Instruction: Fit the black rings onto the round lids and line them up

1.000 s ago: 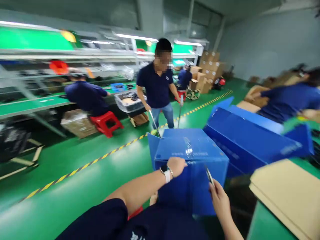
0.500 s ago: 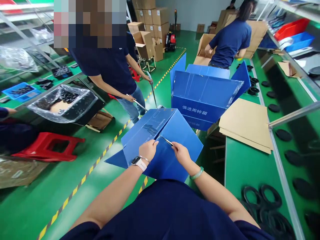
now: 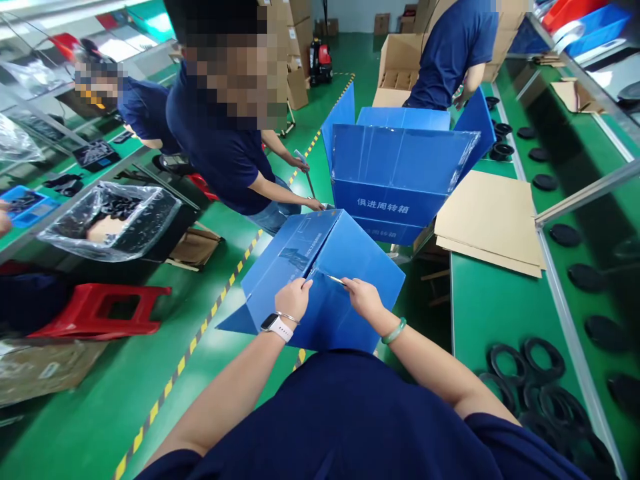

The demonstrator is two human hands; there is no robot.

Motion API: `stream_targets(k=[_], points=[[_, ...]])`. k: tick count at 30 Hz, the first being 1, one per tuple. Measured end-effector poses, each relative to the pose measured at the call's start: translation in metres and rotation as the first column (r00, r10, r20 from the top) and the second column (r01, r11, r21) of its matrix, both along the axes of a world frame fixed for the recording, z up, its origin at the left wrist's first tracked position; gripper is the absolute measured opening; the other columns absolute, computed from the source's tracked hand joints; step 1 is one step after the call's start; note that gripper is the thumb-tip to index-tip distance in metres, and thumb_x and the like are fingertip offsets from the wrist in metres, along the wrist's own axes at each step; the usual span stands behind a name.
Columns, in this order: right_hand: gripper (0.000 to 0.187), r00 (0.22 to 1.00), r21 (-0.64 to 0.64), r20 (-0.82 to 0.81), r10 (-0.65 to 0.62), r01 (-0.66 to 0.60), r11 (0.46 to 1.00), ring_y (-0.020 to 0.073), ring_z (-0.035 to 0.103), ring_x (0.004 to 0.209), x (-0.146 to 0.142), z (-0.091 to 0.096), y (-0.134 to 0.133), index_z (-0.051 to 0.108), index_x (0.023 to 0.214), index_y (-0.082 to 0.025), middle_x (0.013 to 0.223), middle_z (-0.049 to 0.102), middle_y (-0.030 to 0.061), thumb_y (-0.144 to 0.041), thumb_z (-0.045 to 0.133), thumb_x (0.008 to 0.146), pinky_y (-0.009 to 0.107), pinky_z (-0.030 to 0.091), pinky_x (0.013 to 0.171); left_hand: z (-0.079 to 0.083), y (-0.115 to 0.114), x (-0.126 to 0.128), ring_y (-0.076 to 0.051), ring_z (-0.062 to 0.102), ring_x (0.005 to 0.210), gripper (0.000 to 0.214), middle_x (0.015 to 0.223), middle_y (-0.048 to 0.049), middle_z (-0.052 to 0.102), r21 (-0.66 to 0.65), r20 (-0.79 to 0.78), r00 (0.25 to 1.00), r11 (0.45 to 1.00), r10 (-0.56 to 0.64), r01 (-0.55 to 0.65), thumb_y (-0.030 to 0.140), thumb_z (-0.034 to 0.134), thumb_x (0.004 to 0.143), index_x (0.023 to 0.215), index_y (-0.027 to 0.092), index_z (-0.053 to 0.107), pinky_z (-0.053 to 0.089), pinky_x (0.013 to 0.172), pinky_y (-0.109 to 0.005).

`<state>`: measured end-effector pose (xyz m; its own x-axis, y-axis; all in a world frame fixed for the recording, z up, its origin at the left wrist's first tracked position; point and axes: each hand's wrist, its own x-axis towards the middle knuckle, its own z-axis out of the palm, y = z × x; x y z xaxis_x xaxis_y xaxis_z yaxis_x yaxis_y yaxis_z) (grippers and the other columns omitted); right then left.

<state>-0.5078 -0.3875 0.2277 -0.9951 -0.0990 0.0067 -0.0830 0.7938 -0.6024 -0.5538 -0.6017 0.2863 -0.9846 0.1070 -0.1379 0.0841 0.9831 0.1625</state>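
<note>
A blue corrugated-plastic box (image 3: 345,260) is tilted in front of me with its flaps folded. My left hand (image 3: 294,298), with a white watch on the wrist, is closed on the box's near face by the seam. My right hand (image 3: 363,299), with a green bangle on the wrist, is closed on a thin metal blade (image 3: 334,279) whose tip lies on the seam between my hands.
A second open blue box (image 3: 400,173) stands behind, beside flat cardboard sheets (image 3: 487,220) on the green bench (image 3: 475,313). Black rubber rings (image 3: 530,373) lie on the bench. A person in navy (image 3: 220,147) stands close at the left. A red stool (image 3: 100,310) sits on the floor.
My view has swung right and down from the aisle to the box. Both hands have come together at the box's seam, with the blade's tip now on it.
</note>
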Motion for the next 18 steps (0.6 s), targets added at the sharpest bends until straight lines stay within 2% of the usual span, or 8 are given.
stream_targets(k=[2, 5, 8, 10, 13, 16, 18], points=[[0.032, 1.0, -0.017, 0.016, 0.005, -0.005, 1.0, 0.0215, 0.064, 0.086, 0.008, -0.007, 0.013, 0.066, 0.125, -0.023, 0.095, 0.068, 0.009, -0.025, 0.045, 0.101, 0.027, 0.046, 0.077, -0.002, 0.001, 0.002, -0.021, 0.061, 0.073, 0.042, 0.08, -0.0073, 0.07, 0.006, -0.002, 1.0, 1.0, -0.007, 0.007, 0.046, 0.038, 0.1, 0.082, 0.02, 0.066, 0.024, 0.06, -0.031], [0.028, 0.998, -0.17, 0.015, -0.056, 0.058, 0.984, 0.0211, 0.063, 0.09, 0.021, -0.018, 0.033, 0.067, 0.119, -0.021, 0.098, 0.069, 0.008, -0.027, 0.046, 0.1, 0.028, 0.047, 0.082, -0.004, 0.0, 0.002, -0.021, 0.061, 0.073, 0.041, 0.08, -0.0074, 0.071, 0.018, -0.013, 1.0, 1.0, -0.002, 0.002, 0.046, 0.039, 0.1, 0.083, 0.02, 0.065, 0.025, 0.06, -0.031], [0.029, 0.992, -0.322, 0.049, -0.114, 0.124, 0.939, 0.0198, 0.063, 0.087, 0.019, -0.026, 0.042, 0.064, 0.117, -0.02, 0.099, 0.07, 0.0059, -0.03, 0.042, 0.102, 0.028, 0.048, 0.083, -0.007, -0.002, 0.004, -0.022, 0.063, 0.074, 0.041, 0.08, -0.0087, 0.071, 0.033, -0.03, 1.0, 0.999, -0.001, 0.002, 0.044, 0.037, 0.1, 0.083, 0.019, 0.065, 0.028, 0.061, -0.031], [0.028, 0.993, -0.393, 0.084, -0.088, 0.114, 0.912, 0.0199, 0.063, 0.094, 0.004, -0.031, 0.037, 0.061, 0.121, -0.022, 0.107, 0.07, 0.0051, -0.03, 0.043, 0.101, 0.028, 0.048, 0.087, -0.008, -0.002, 0.01, -0.023, 0.064, 0.077, 0.041, 0.082, -0.0101, 0.072, 0.056, -0.042, 0.999, 0.998, -0.03, 0.032, 0.043, 0.036, 0.1, 0.086, 0.019, 0.066, 0.034, 0.064, -0.031], [0.026, 0.989, -0.462, 0.149, -0.015, 0.083, 0.883, 0.0205, 0.061, 0.107, -0.033, -0.04, 0.023, 0.061, 0.121, -0.024, 0.122, 0.067, 0.0043, -0.023, 0.049, 0.098, 0.03, 0.045, 0.095, -0.004, -0.002, 0.027, -0.025, 0.067, 0.091, 0.037, 0.094, -0.0119, 0.074, 0.129, -0.04, 0.986, 0.978, -0.162, 0.166, 0.042, 0.04, 0.098, 0.095, 0.018, 0.069, 0.044, 0.079, -0.031], [0.013, 0.973, -0.49, 0.229, 0.0, 0.115, 0.864, 0.0196, 0.063, 0.096, -0.065, -0.051, 0.026, 0.065, 0.104, -0.022, 0.106, 0.071, 0.0029, -0.021, 0.058, 0.093, 0.029, 0.047, 0.091, 0.002, -0.01, 0.046, -0.025, 0.068, 0.096, 0.033, 0.096, -0.0105, 0.076, 0.226, -0.048, 0.945, 0.918, -0.324, 0.326, 0.045, 0.048, 0.093, 0.093, 0.02, 0.071, 0.047, 0.091, -0.033], [0.01, 0.96, -0.501, 0.278, -0.037, 0.178, 0.847, 0.0171, 0.063, 0.089, -0.069, -0.059, 0.049, 0.066, 0.1, -0.021, 0.098, 0.071, 0.0014, -0.024, 0.062, 0.091, 0.026, 0.048, 0.087, 0.003, -0.023, 0.05, -0.025, 0.069, 0.09, 0.032, 0.09, -0.0099, 0.076, 0.302, -0.144, 0.928, 0.878, -0.342, 0.371, 0.044, 0.049, 0.092, 0.089, 0.021, 0.071, 0.05, 0.089, -0.035]])
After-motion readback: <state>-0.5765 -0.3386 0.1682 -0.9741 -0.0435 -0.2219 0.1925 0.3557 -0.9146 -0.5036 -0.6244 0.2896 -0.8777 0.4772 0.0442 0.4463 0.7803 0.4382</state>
